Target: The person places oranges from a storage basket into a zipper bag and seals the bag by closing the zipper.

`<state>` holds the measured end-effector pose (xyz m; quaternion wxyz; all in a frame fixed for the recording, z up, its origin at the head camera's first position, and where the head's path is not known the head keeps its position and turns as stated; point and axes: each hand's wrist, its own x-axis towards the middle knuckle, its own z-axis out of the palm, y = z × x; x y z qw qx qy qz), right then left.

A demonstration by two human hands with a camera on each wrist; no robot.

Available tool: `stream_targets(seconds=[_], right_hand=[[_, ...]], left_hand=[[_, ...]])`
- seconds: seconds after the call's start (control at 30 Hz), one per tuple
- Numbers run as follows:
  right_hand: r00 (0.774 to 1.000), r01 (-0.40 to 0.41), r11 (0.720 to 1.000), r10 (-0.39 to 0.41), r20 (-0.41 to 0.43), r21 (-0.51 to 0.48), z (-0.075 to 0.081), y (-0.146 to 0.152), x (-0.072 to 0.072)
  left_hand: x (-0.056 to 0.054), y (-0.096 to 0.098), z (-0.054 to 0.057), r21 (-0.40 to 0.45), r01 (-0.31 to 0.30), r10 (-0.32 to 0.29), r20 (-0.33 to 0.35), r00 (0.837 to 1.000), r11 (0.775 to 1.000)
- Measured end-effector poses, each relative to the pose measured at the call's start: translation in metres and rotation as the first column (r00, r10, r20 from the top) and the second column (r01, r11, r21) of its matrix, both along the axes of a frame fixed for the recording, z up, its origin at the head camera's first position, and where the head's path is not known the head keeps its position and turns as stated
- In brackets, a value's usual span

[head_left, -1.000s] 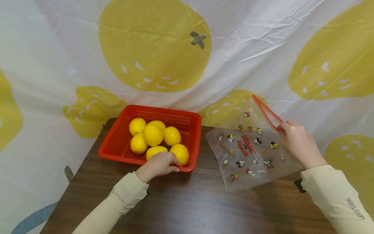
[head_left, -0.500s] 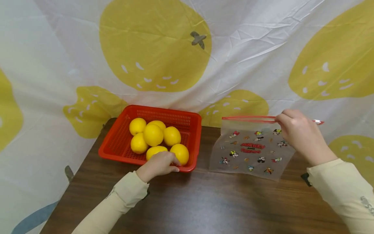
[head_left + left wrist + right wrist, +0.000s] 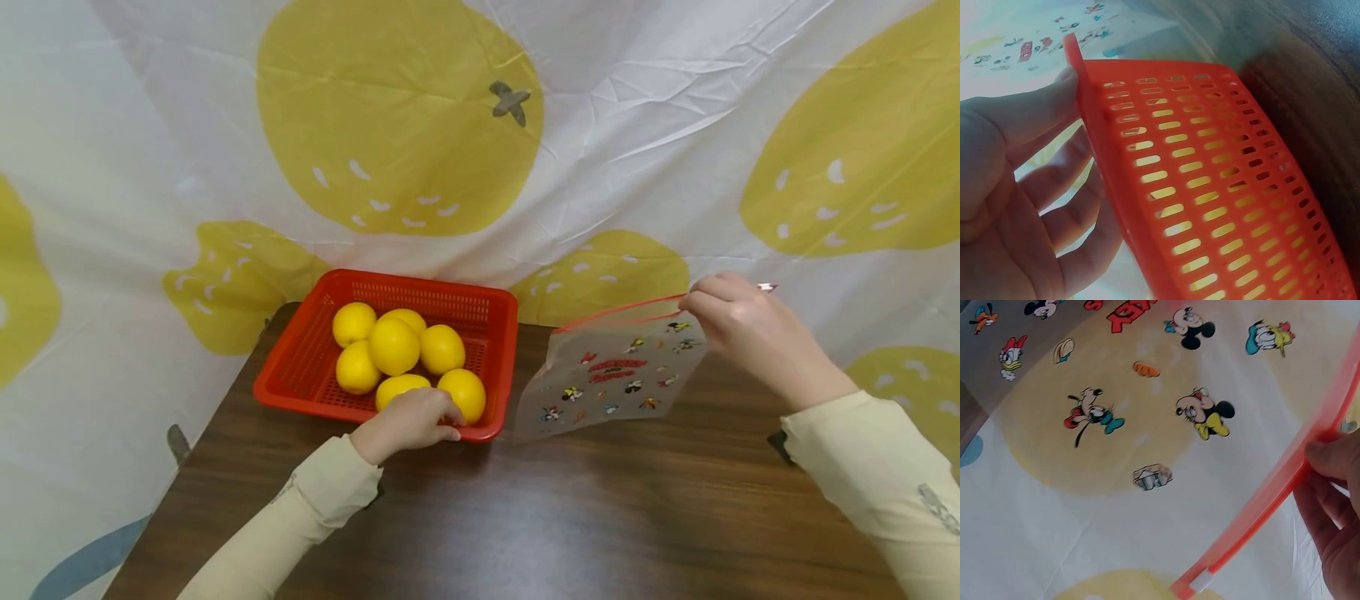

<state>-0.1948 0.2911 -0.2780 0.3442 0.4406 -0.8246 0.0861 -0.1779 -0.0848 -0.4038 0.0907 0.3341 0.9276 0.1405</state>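
Table: brown wood grain
Cloth behind: white, printed yellow
Bag: red "KEY" readable
My left hand: grips basket
My right hand: pinches bag

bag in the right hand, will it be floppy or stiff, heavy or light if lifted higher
The bag is probably floppy: it looks thin and see-through, and its left edge kinks. It's likely light for its size, since nothing shows inside. The red strip may be a bit stiffer, looking thicker than the sheet.
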Motion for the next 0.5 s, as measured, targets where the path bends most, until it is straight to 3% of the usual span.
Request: stream_targets(seconds=[0.27,0.4,0.5], right_hand=[[0.997,-0.082,0.996,0.083,-0.005,0.021,-0.002,-0.006,-0.006],[0.993,-0.116,0.992,0.116,0.003,0.044,-0.002,-0.011,-0.008],[0.99,-0.138,0.989,0.138,0.012,0.059,-0.002,-0.015,-0.009]], left_hand=[[-0.007,0.004,0.012,-0.105,0.08,-0.074,0.059,0.996,0.991],[-0.016,0.01,0.031,-0.114,0.112,-0.101,0.095,0.99,0.987],[-0.027,0.021,0.051,-0.018,0.093,-0.092,0.044,0.995,0.996]])
